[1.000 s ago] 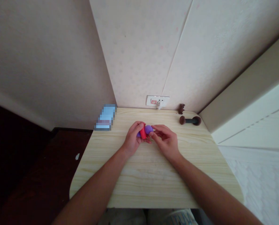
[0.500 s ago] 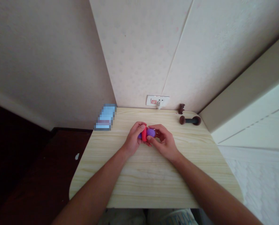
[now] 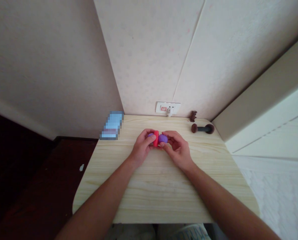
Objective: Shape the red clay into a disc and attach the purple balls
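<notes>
Over the far middle of a light wooden table (image 3: pixel 164 186), both my hands hold one small toy between them. The toy has a red middle piece (image 3: pixel 156 138) with a purple rounded end (image 3: pixel 163 138) on the right and another purple end showing on the left. My left hand (image 3: pixel 141 148) pinches the left side with thumb and fingers. My right hand (image 3: pixel 177 150) is closed round the right purple end.
A makeup brush (image 3: pixel 202 128) lies at the table's far right corner, with a small brown object (image 3: pixel 193 115) behind it. A wall socket (image 3: pixel 168 108) sits on the wall at the table's back edge. A blurred blue item (image 3: pixel 111 125) lies at the far left corner. Dark floor lies to the left.
The toy has turned in my hands, so the red piece now stands between two purple ends. Both hands have lifted slightly towards the wall.
</notes>
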Action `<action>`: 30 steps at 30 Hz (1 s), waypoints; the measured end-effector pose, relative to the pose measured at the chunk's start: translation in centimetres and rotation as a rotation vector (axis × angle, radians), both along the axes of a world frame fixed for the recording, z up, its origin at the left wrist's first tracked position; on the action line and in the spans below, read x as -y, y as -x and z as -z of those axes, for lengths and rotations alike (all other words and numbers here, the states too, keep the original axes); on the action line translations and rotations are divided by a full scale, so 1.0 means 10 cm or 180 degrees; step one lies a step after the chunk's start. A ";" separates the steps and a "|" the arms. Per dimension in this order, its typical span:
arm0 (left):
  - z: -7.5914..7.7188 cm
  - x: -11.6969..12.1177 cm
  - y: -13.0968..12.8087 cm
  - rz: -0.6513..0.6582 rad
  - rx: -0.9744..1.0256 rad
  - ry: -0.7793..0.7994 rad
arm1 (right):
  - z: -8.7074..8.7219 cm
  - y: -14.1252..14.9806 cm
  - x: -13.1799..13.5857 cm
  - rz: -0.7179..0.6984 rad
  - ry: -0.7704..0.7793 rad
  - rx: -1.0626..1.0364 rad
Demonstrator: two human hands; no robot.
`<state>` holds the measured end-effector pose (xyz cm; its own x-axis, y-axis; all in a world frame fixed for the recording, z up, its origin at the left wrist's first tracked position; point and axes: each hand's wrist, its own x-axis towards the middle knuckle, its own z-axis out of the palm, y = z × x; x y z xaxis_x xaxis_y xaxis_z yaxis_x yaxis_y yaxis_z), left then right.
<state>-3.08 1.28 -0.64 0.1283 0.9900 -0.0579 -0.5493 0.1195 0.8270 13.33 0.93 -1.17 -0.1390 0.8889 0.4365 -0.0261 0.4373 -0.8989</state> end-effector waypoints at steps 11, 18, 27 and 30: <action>0.00 -0.02 0.01 -0.0024 0.0170 -0.0011 | -0.01 0.00 0.01 -0.0035 0.0047 -0.0042; -0.01 -0.01 0.00 -0.0020 0.0151 -0.0108 | 0.01 0.00 0.00 -0.0047 -0.0033 -0.0022; -0.07 -0.01 0.01 -0.0109 0.0527 0.0083 | 0.02 0.01 0.01 0.0342 0.0013 -0.0238; -0.08 -0.01 0.02 -0.0089 0.0628 0.0182 | -0.01 -0.02 0.01 0.0630 -0.0365 0.0283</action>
